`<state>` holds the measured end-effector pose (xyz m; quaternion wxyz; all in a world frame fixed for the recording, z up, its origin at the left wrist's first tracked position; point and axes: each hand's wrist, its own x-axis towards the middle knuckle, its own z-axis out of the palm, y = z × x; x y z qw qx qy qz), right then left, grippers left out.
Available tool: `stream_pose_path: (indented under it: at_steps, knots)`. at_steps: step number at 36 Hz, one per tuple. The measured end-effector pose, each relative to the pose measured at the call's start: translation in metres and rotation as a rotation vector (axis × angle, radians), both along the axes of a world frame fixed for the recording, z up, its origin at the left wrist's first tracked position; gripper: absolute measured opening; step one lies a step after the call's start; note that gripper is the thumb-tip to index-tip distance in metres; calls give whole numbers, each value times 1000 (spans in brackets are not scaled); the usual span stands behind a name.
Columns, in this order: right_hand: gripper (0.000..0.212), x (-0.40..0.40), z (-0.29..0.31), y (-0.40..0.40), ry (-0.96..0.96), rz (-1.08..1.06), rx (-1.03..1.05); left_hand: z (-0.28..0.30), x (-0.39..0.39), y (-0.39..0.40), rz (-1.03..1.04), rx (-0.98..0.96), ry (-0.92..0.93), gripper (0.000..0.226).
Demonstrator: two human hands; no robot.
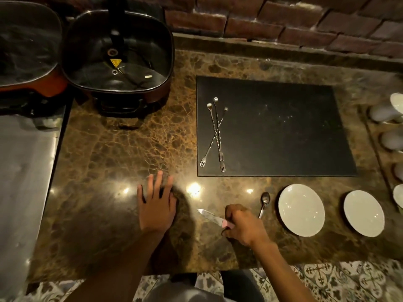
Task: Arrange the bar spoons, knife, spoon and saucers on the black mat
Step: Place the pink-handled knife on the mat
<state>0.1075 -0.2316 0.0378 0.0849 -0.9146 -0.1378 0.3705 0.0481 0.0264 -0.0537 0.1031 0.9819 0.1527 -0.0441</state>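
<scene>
A black mat (pixel 283 127) lies on the brown marble counter. Three twisted bar spoons (pixel 216 136) with fork ends lie crossed on its left part. My right hand (pixel 244 225) is closed around the pink handle of a knife (pixel 210 217), whose blade points left just above the counter in front of the mat. A small metal spoon (pixel 264 202) lies right beside that hand. Two white saucers (pixel 301 209) (pixel 363 212) sit on the counter to the right. My left hand (pixel 157 201) rests flat on the counter, fingers spread, holding nothing.
A black electric pan with a glass lid (pixel 117 53) stands at the back left, beside another lidded pan (pixel 28 44). White cups (pixel 386 110) sit on a wooden tray along the right edge. A brick wall runs behind. A steel surface (pixel 24 171) adjoins the counter's left.
</scene>
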Motion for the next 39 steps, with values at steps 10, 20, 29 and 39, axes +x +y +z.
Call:
stream_pose_path:
  at_steps: [10, 20, 29, 39]
  knots:
    - [19, -3, 0, -1, -48, 45, 71, -3, -2, -2, 10, 88, -120, 53]
    - [17, 44, 8, -21, -64, -274, 277, -1, 13, -14, 66, 47, -155, 50]
    - [23, 161, 4, -44, -257, -526, 289, 0, 62, -65, 150, 4, -35, 54]
    - [32, 253, -17, -37, -265, -687, 205, 5, 65, -65, 145, 20, 48, 56]
